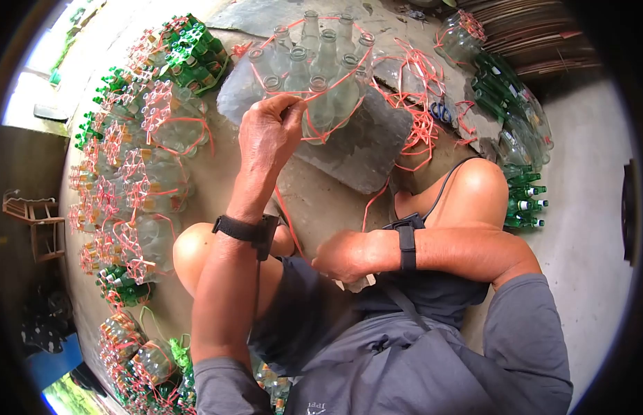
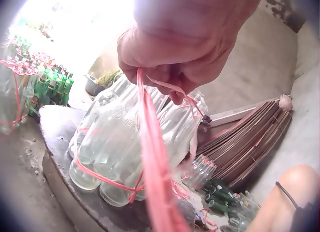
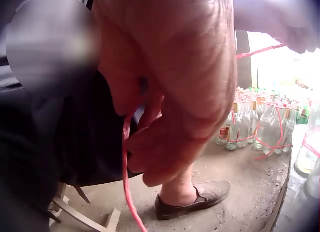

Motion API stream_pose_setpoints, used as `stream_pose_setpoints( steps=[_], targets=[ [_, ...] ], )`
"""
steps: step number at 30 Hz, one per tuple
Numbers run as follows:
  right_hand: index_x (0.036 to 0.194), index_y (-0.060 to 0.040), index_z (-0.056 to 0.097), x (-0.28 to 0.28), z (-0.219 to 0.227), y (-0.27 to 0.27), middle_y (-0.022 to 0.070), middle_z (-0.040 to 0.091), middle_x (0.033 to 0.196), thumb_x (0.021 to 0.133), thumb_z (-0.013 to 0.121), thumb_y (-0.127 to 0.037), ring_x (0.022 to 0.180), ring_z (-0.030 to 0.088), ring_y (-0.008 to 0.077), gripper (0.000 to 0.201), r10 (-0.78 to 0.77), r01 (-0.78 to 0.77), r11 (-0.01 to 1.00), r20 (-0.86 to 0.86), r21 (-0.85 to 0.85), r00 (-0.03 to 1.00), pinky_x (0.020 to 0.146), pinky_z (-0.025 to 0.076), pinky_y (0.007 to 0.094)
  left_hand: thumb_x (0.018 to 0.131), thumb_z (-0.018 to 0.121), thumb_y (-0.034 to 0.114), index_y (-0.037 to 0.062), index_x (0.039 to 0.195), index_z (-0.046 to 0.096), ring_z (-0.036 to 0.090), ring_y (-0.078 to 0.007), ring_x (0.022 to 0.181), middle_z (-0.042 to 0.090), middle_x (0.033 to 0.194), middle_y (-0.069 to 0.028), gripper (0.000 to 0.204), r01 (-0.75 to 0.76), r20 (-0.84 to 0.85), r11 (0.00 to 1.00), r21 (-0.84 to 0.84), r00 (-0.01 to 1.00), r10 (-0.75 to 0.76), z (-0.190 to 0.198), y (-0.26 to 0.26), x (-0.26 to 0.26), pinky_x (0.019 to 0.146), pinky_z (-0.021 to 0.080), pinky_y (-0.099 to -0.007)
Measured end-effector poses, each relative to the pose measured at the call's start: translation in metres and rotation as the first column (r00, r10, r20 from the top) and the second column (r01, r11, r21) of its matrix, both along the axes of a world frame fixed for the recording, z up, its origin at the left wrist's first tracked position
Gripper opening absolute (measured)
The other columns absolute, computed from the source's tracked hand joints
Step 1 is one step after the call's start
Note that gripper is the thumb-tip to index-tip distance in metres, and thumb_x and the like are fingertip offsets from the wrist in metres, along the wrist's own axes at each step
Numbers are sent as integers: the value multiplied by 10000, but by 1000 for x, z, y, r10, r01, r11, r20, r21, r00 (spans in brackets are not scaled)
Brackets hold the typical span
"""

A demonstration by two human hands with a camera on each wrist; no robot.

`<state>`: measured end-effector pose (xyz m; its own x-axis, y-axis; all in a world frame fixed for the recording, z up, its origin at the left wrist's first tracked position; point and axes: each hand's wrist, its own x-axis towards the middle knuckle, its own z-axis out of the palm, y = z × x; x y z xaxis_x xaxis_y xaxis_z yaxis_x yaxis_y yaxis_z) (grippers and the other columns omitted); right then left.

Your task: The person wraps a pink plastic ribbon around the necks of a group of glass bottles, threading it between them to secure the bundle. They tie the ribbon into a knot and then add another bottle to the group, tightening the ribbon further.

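Observation:
A bundle of clear glass bottles [image 1: 325, 52] stands on a dark stone slab [image 1: 363, 149], with pink plastic twine [image 1: 366, 32] round the necks and lower down. My left hand [image 1: 269, 131] is at the near edge of the bottle tops and pinches the twine [image 2: 150, 137], which runs down toward my lap. Low between the knees, my right hand [image 1: 349, 256] is slightly blurred. Its curled fingers grip a length of pink twine [image 3: 126, 162] that trails below them in the right wrist view.
Tied bundles of clear bottles [image 1: 155, 180] line the left side, with green bottles [image 1: 197, 52] behind. Right of the slab lie loose pink twine [image 1: 421, 131] and blue-handled scissors [image 1: 440, 112]. More green bottles [image 1: 498, 86] lie farther right. A wooden stool [image 1: 41, 218] stands far left.

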<state>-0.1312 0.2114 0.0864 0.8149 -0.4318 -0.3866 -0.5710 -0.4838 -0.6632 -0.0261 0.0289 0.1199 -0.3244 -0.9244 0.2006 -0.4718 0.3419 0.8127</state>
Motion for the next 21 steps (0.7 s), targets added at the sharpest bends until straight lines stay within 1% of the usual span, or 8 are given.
stream_pose_setpoints(
  steps=[4,6,7,9,13,16,18,21],
  targets=[
    [905,4,699,2,-14,6,188,721,829,825,692,-148,845,713,396,172,-132,112,986,169,122,977,672,554,505,953,737,153,17,1044,787,568,-28,709,680,730,20,171,15,21,1000,-26,1000,-14,-7,-10,7,654,478,-237],
    [932,29,707,4,6,-1,207,728,865,836,651,-131,849,710,405,194,48,-61,948,48,313,998,687,550,498,951,741,130,24,1051,792,572,-22,726,695,761,31,155,20,37,999,-26,999,-19,-5,-7,8,665,482,-235],
    [932,29,707,3,-1,3,207,728,865,836,651,-131,849,710,405,194,41,-53,945,44,322,998,687,550,498,954,736,138,22,1055,790,574,-24,726,694,761,28,163,25,32,1000,-17,999,-24,-6,-9,8,669,480,-233],
    [962,49,709,3,-26,14,230,728,888,853,599,-127,849,704,417,234,10,-26,935,48,355,999,724,542,498,908,726,255,134,1003,809,742,-280,779,751,844,-138,174,16,67,1000,1,998,-16,-3,-10,9,734,549,-372],
    [964,55,706,3,-43,28,231,728,895,868,582,-146,861,700,420,255,104,-88,939,-33,332,994,770,535,496,911,709,256,140,1012,811,743,-277,801,754,864,-139,184,26,75,1000,17,997,-27,-2,-14,10,757,550,-370],
    [991,54,695,3,-11,31,228,726,913,881,575,-151,886,696,413,261,157,-167,945,57,283,986,788,534,500,914,666,240,135,1019,811,744,-251,798,752,853,-135,208,35,93,998,44,995,-39,1,-15,10,759,548,-366],
    [1010,64,677,11,-6,34,272,708,957,880,578,-155,924,663,456,273,14,-173,848,305,501,952,838,523,506,914,667,242,131,1019,810,743,-247,791,750,848,-135,209,40,102,998,50,994,-45,1,-16,11,754,547,-366],
    [1021,65,664,17,-2,34,269,694,973,861,574,-130,932,658,469,268,-174,-141,778,426,612,888,849,520,508,911,668,255,135,1017,808,737,-248,770,743,828,-129,212,45,99,998,43,994,-49,2,-15,11,739,543,-365]
  ],
)
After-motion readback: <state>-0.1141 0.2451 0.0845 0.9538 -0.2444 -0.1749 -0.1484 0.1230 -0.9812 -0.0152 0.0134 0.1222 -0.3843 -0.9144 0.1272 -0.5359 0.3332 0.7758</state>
